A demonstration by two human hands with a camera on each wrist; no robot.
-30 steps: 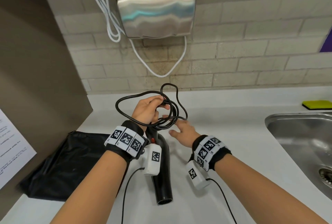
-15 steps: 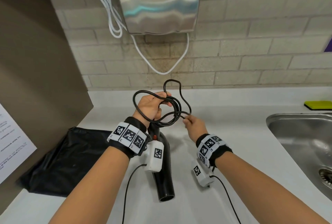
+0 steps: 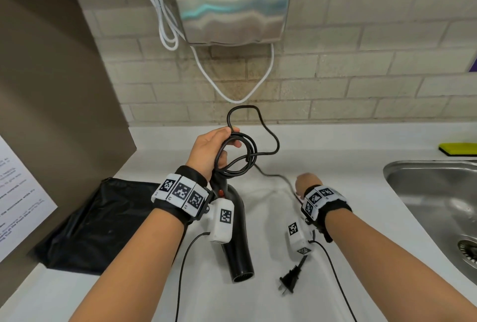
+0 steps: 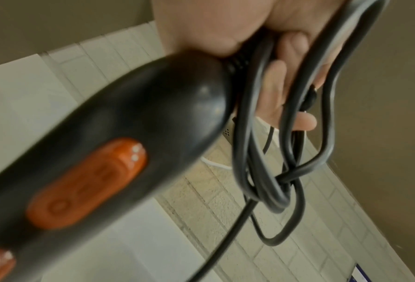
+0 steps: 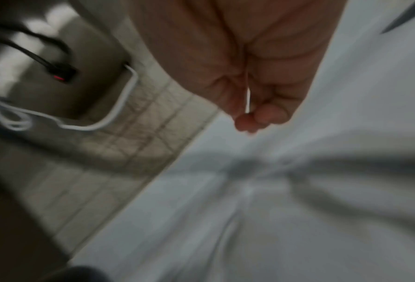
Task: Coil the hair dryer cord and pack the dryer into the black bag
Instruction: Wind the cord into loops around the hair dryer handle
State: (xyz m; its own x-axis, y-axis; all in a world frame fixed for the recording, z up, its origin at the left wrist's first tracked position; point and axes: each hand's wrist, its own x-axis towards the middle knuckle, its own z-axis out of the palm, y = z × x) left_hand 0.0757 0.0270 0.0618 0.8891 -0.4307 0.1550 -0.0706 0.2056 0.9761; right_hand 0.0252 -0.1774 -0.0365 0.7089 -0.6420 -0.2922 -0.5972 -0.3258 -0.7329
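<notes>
My left hand (image 3: 209, 149) is raised over the counter and grips several loops of the black cord (image 3: 247, 151) where it joins the dryer. The black hair dryer (image 3: 238, 257) hangs below that hand, nozzle towards me, its orange switch (image 4: 88, 183) close up in the left wrist view beside the loops (image 4: 257, 152). One loose strand runs down right to my right hand (image 3: 307, 182), whose curled fingers (image 5: 261, 106) close around it low over the counter. The plug (image 3: 289, 279) lies behind that wrist. The black bag (image 3: 103, 223) lies flat at the left.
A steel sink (image 3: 402, 167) is sunk into the counter at the right, with a yellow sponge (image 3: 458, 148) behind it. A metal hand dryer (image 3: 232, 4) with a white cable (image 3: 232, 99) hangs on the tiled wall. A brown panel with a printed sheet (image 3: 15, 205) borders the left.
My right hand left the coil and slid down and right along the cord towards the plug end. The left hand kept its grip on the loops, which look tighter.
</notes>
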